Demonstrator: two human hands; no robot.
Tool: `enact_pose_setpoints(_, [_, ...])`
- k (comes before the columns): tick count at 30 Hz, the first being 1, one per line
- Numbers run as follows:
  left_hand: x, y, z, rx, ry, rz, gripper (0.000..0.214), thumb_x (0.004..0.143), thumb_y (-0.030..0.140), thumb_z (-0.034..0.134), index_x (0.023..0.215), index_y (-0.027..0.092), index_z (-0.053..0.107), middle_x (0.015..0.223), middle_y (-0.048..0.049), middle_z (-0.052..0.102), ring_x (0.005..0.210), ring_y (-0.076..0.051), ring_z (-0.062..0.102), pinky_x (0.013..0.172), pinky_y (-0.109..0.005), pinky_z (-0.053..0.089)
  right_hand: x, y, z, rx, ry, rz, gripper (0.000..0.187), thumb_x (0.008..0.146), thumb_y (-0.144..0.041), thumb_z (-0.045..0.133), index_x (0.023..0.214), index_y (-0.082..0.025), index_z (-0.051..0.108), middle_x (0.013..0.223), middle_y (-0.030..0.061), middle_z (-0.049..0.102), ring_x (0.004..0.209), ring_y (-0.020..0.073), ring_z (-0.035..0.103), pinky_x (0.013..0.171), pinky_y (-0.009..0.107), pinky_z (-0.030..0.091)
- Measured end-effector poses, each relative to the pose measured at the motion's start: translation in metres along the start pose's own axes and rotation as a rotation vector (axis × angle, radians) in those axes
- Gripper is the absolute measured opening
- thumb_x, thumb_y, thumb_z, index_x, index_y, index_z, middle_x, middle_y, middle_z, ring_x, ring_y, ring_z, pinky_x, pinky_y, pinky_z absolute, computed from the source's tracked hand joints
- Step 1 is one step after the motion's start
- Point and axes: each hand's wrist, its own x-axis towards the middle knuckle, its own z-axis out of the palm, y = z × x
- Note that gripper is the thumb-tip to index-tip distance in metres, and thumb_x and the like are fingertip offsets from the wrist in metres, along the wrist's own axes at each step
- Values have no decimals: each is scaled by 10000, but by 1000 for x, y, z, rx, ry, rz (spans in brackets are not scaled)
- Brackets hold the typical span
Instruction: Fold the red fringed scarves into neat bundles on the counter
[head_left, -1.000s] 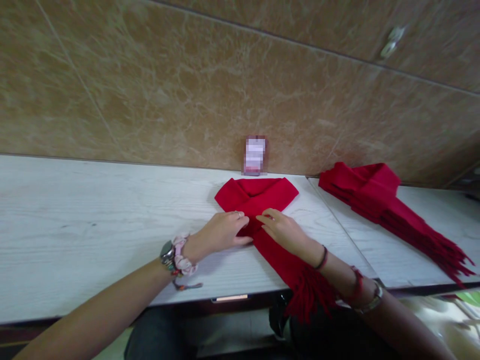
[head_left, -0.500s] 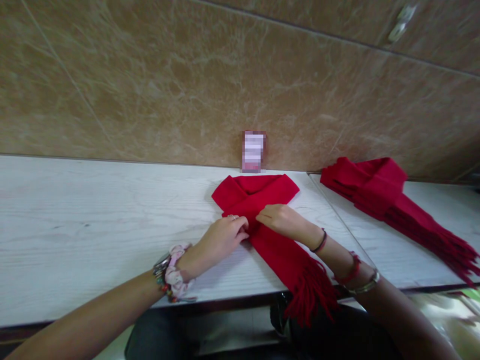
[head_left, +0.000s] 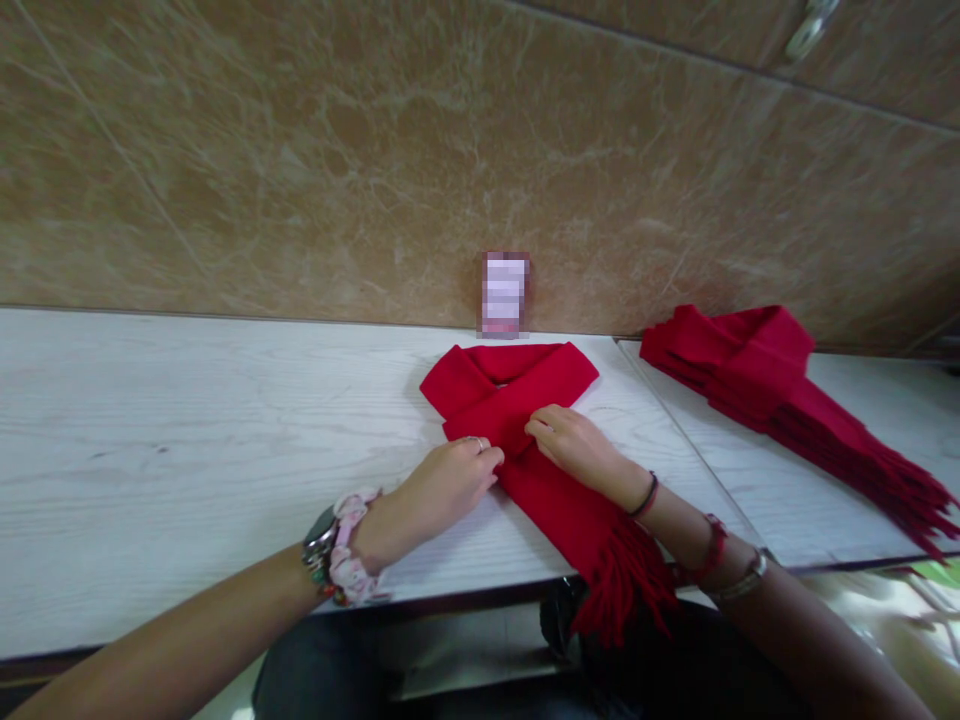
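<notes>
A red fringed scarf (head_left: 555, 510) lies on the white table in front of me, looped and crossed over itself at the top. Its tasselled end hangs past the table's front edge. My left hand (head_left: 454, 485) is closed on the left side of the crossing, fingertips pinching the cloth. On the right side of the same crossing, my right hand (head_left: 574, 445) has its fingers closed on the upper layer. The fingertips of both hands are partly hidden against the fabric.
More red scarves (head_left: 757, 370), folded in a stack, lie to the right beyond a seam in the white table (head_left: 187, 450). A small blurred-out card or box (head_left: 504, 295) stands against the brown marbled wall (head_left: 337, 150) behind.
My right hand has shifted slightly to the right along the crossing. The left hand stays nearly in place, its fingers more curled. A small gap shows inside the scarf's loop.
</notes>
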Motion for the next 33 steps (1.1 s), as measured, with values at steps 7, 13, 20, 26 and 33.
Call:
enact_pose_setpoints(7, [2,-2,-10,-137,91,-39,92,811,100,498,798,152,572,746,-12,587,691,-129,548,654,-232,419,-2,9,-1,72,125,17,179,884,-119,440,819,-145,605,783,75,597,734,177,506,695,291,399])
enact_pose_setpoints(13, [-3,3,-2,9,-27,12,132,825,64,466,865,120,578,816,-65,602,721,-166,560,666,-271,434,-1,7,-1,181,50,-13,179,865,-89,449,808,-147,609,787,67,598,742,172,524,683,288,433])
enact_pose_setpoints(20, [7,-12,-9,-130,121,164,235,910,266,440,1019,162,620,971,-72,603,903,-163,565,824,-286,436,-6,50,-9,333,74,15,191,848,-82,458,902,-163,622,929,74,642,897,178,577,811,339,481])
enact_pose_setpoints(26, [21,-25,9,54,74,191,464,905,426,416,1341,271,392,1453,-63,300,1355,-264,179,1070,-480,186,-7,87,-1,121,-31,42,242,831,-92,496,1002,-170,648,1019,89,659,952,192,598,834,346,488])
enact_pose_setpoints(33, [18,-28,12,49,17,214,420,904,449,406,1317,374,408,1475,-24,263,1369,-301,115,1060,-531,165,-17,87,8,-35,9,-1,211,870,-117,455,896,-152,662,894,91,670,829,179,602,743,301,469])
